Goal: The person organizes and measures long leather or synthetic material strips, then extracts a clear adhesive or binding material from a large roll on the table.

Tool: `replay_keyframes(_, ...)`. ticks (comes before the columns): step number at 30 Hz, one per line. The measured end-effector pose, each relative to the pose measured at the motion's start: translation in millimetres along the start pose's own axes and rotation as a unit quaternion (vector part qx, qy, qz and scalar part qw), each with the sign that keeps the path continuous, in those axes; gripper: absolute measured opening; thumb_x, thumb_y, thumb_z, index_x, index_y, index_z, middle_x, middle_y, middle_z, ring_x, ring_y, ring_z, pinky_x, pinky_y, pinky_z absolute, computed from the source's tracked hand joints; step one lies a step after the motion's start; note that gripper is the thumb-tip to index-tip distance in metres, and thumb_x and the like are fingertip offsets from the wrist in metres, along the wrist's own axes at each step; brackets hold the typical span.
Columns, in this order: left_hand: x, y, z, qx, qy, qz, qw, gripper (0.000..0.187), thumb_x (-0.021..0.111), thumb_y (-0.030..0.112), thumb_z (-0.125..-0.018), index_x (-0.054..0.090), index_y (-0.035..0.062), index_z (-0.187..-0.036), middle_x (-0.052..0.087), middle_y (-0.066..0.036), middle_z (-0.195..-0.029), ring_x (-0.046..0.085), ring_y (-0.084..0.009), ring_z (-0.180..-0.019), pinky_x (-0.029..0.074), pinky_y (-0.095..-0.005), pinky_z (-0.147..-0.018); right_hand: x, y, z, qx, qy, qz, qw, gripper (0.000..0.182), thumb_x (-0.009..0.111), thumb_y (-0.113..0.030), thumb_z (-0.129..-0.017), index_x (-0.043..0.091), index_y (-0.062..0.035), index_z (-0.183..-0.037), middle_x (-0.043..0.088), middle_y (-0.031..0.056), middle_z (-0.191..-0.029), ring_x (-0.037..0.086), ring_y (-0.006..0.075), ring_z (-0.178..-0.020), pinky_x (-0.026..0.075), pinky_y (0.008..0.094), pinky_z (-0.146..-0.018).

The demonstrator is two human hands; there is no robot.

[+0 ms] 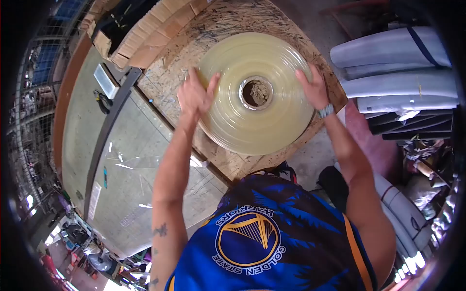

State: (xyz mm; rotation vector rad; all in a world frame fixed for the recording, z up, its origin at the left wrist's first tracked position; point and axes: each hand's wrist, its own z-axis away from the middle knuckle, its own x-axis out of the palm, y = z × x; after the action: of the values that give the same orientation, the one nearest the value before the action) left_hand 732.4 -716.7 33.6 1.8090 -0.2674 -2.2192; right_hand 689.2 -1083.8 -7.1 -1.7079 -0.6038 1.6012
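A large roll of clear yellowish plastic (257, 131) lies flat on a rough particle board (165, 82). Its round core is open in the middle, and brown material shows inside. My left hand (196, 94) rests at the roll's left edge, thumb and forefinger spread over its top. On the opposite edge lies my right hand (314, 87), fingers apart and a watch (325, 111) on the wrist. Neither hand is closed around the roll.
Left of the board is a glass-like tabletop (131, 140) with dark-handled pliers (102, 102), a white box (106, 81) and a teal cutter (105, 177). A cardboard box (155, 29) stands at the upper left. Large grey rolls (393, 48) are stacked on the right.
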Motion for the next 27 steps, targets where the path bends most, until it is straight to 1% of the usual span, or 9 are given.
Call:
replay_keyframes(3,-0.4,-0.1,-56.0,0.173,0.003,0.018,0.985,0.093,0.054,0.081,-0.087,0.06,-0.0036,-0.125,0.074,-0.024,-0.105,0.072,-0.0397,-0.1,0.057,-0.0519,-0.086,11.8,-11.3,67.4,0.093,0.075,-0.025,0.993,0.048,0.069,-0.034,-0.1,0.061,0.0014,-0.131,0.068,0.0202,-0.121,0.061,0.0336,-0.117,0.047,0.0431,-0.102)
replay_keyframes(5,4.3,7.1,-88.4,0.267,0.003,0.016,0.964,0.093,0.053,0.086,-0.083,0.064,0.004,-0.125,0.074,-0.021,-0.105,0.072,-0.0395,-0.101,0.057,-0.0522,-0.086,30.6,9.6,110.1,0.047,0.1,-0.109,0.988,0.047,0.065,-0.03,-0.103,0.056,0.0028,-0.136,0.064,0.0194,-0.127,0.06,0.0309,-0.118,0.046,0.0425,-0.103)
replay_keyframes(8,-22.0,36.0,-99.0,0.244,-0.104,-0.009,0.964,0.093,0.046,0.082,-0.09,0.056,0.003,-0.139,0.07,-0.023,-0.12,0.066,-0.0394,-0.117,0.05,-0.0508,-0.102,43.7,-19.6,152.6,0.076,0.122,-0.181,0.973,0.048,0.059,-0.026,-0.107,0.049,0.004,-0.142,0.058,0.0207,-0.135,0.056,0.03,-0.121,0.044,0.042,-0.106)
replay_keyframes(11,20.0,25.4,-69.5,0.203,0.126,0.054,0.969,0.09,0.048,0.078,-0.093,0.052,0.0041,-0.143,0.064,-0.024,-0.132,0.058,-0.0401,-0.129,0.042,-0.053,-0.111,55.7,-9.1,169.0,0.063,0.145,-0.11,0.981,0.05,0.057,-0.026,-0.107,0.045,0.0061,-0.143,0.054,0.0234,-0.138,0.053,0.0321,-0.125,0.041,0.0431,-0.109)
replay_keyframes(15,-11.0,-37.1,84.3,0.142,0.135,0.038,0.98,0.1,0.065,0.074,-0.083,0.045,0.0009,-0.148,0.047,-0.024,-0.152,0.041,-0.0415,-0.145,0.031,-0.0551,-0.12,48.1,-12.3,164.0,0.037,0.125,-0.02,0.991,0.051,0.057,-0.028,-0.106,0.049,0.0092,-0.14,0.056,0.0274,-0.134,0.053,0.0376,-0.126,0.04,0.0465,-0.108)
replay_keyframes(17,-4.2,-72.8,171.1,0.138,0.093,0.063,0.984,0.098,0.081,0.059,-0.075,0.046,0.0012,-0.147,0.049,-0.021,-0.149,0.041,-0.0414,-0.143,0.026,-0.0571,-0.121,49.3,-7.8,163.0,0.038,0.129,0.004,0.991,0.051,0.058,-0.029,-0.105,0.051,0.0096,-0.138,0.057,0.0286,-0.132,0.054,0.0399,-0.124,0.04,0.0473,-0.107)
replay_keyframes(20,24.5,-128.2,244.9,0.236,0.114,0.048,0.964,0.04,0.081,0.024,-0.08,0.067,0.0089,-0.114,0.06,-0.011,-0.132,0.053,-0.0326,-0.13,0.036,-0.0514,-0.113,53.0,-12.2,164.7,0.028,0.143,-0.013,0.989,0.054,0.058,-0.032,-0.105,0.052,0.0111,-0.136,0.059,0.0296,-0.132,0.055,0.041,-0.122,0.041,0.0478,-0.107)
replay_keyframes(24,2.9,-175.9,269.6,0.166,0.13,0.14,0.967,0.013,0.075,0.017,-0.085,0.065,0.0086,-0.087,0.065,-0.007,-0.088,0.061,-0.0304,-0.097,0.045,-0.045,-0.093,51.5,-11.8,161.7,0.016,0.153,-0.028,0.988,0.058,0.058,-0.038,-0.105,0.054,0.0127,-0.134,0.06,0.031,-0.131,0.057,0.0422,-0.121,0.042,0.0485,-0.106)
replay_keyframes(27,-33.7,-243.2,262.7,0.047,0.217,0.145,0.964,0.013,0.076,0.019,-0.085,0.07,0.0071,-0.087,0.069,-0.011,-0.094,0.064,-0.034,-0.094,0.048,-0.0462,-0.086,53.4,12.1,156.0,0.018,0.132,-0.013,0.991,0.064,0.057,-0.044,-0.105,0.055,0.0127,-0.133,0.061,0.0319,-0.131,0.058,0.0426,-0.12,0.043,0.0487,-0.106)
